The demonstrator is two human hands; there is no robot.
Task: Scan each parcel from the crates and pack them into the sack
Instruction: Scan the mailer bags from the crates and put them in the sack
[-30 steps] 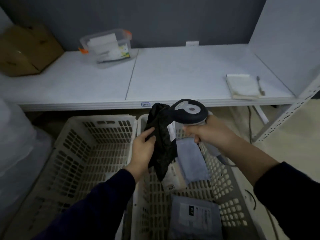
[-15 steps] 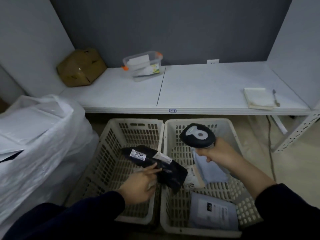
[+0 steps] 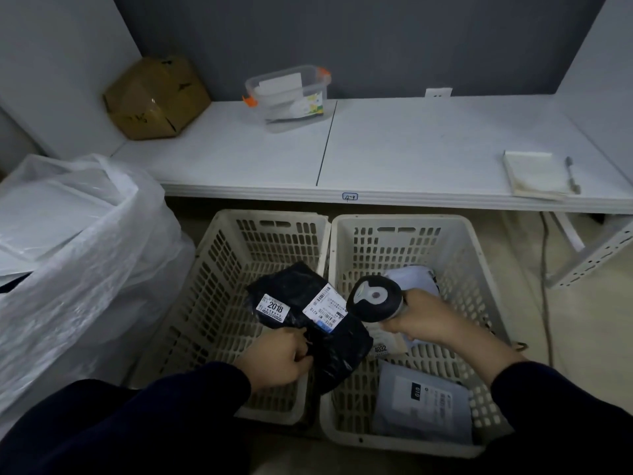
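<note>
Pinching one edge of the black parcel (image 3: 310,332), left hand (image 3: 274,363) could let it droop so the scanner (image 3: 374,298) gripped in right hand (image 3: 424,320) misses the label (image 3: 323,308).

Views: one, a wide-angle camera worn on the person's head.
Facing: forward and steeply down, over both dark sleeves at the bottom of the frame.
Nearness: close; the left hand (image 3: 274,358) gripping a black parcel (image 3: 298,289) and the right hand (image 3: 424,320) gripping a scanner (image 3: 373,298) sit in the lower middle.
Centre: left crate (image 3: 274,217) and right crate (image 3: 397,219), side by side.
Further off: white shelf (image 3: 428,142) across the middle, grey wall (image 3: 342,39) along the top.
Left edge: sack (image 3: 85,252).
</note>
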